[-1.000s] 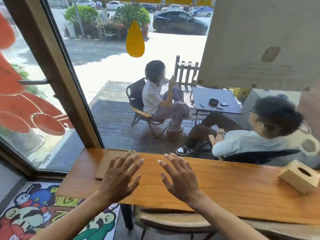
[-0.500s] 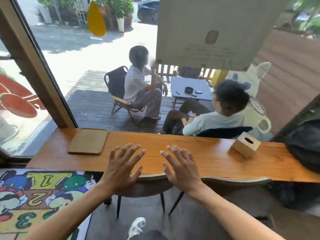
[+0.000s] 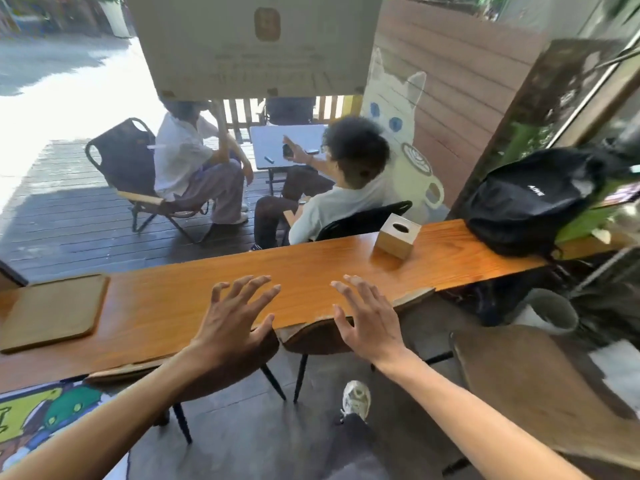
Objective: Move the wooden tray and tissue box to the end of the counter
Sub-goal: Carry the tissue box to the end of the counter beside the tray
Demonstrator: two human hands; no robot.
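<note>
Your left hand (image 3: 232, 327) and right hand (image 3: 367, 323) were both empty, fingers (image 3: 249, 289) spread wide and gripping nothing. Both hovered over the near edge of the worktop (image 3: 311, 271), about midway along it, and I could not tell whether either palm touched the wood.

The tray (image 3: 52, 310) lay flat at the left end of the worktop, well apart from your left hand. The tissue box (image 3: 397, 236) stood toward the right, near the far edge and turned at an angle to it, well apart from your right hand. A black backpack (image 3: 533, 199) sat on the worktop further right, near the box but not touching it. Chairs (image 3: 325, 337) were tucked under the near edge.

Assessment: neither item was in hand. Which end of the worktop was meant could not be settled from this view. If the left end, the tray appeared already placed and only the box remained to be carried across. If the right end, both items remained outstanding, and the backpack occupied much of that space, which could obstruct placement. Either way, I judged the task incomplete, with at least one pick-up and carry left to do.
</note>
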